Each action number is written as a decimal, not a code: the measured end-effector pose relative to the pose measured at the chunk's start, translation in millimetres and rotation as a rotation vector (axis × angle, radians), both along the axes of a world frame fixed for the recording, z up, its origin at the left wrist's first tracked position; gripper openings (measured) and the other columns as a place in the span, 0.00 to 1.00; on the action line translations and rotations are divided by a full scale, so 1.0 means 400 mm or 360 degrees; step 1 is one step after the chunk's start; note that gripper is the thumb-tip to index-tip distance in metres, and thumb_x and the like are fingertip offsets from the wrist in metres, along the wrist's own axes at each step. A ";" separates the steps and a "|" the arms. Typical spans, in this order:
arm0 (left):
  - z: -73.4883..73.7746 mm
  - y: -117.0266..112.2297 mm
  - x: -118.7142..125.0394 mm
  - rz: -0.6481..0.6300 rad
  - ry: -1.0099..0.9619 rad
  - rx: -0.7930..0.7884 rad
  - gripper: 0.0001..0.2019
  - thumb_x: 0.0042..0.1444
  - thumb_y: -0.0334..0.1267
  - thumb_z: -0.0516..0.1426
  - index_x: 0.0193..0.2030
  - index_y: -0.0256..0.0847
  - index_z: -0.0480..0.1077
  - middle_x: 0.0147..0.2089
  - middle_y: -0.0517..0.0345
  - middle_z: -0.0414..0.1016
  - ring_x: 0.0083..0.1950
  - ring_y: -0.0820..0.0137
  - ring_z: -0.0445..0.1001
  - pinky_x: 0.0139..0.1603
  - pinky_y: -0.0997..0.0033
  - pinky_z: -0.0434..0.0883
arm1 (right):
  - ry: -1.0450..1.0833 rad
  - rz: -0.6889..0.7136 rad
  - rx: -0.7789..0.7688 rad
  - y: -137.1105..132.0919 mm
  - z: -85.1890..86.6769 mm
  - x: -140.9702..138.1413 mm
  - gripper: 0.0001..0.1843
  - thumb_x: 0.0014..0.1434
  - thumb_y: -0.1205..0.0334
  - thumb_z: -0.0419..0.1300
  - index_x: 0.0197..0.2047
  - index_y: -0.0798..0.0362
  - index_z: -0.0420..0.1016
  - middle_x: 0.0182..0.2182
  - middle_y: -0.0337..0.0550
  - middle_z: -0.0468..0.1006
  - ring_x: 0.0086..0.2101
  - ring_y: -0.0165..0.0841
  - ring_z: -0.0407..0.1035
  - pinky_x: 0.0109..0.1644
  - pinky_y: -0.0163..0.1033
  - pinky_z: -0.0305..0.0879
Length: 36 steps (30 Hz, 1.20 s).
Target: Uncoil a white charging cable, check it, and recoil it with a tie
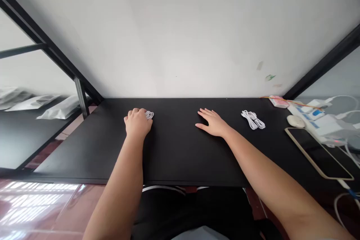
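Note:
My left hand is closed over a bundled white cable on the left half of the black tabletop. Only a looped end of that cable sticks out past the fingers; the rest is hidden under the hand. To the right of the middle, my right hand lies palm down on the table, fingers spread, holding nothing. A second white cable, coiled and tied in its middle, rests farther right, apart from the right hand.
A phone with a charging lead, a white rounded case, a power strip with plugs, and a pink-white packet crowd the right end. A wall stands behind. Plastic bags lie on another surface at left, beyond a black frame.

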<state>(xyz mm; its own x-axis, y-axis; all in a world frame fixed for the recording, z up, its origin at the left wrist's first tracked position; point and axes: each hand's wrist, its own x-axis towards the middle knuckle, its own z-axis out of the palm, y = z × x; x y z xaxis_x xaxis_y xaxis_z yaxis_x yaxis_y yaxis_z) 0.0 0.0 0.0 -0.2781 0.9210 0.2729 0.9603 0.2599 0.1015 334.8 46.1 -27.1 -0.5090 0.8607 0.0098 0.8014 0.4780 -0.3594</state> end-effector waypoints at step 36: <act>0.127 0.029 0.209 -0.0878 -0.1998 0.0690 0.10 0.52 0.36 0.63 0.42 0.36 0.74 0.41 0.52 0.80 0.38 0.69 0.80 0.37 0.69 0.81 | 0.0192 -0.0001 -0.0011 0.007 -0.019 0.000 0.41 0.63 0.37 0.56 0.71 0.52 0.63 0.72 0.51 0.55 0.72 0.49 0.47 0.75 0.57 0.40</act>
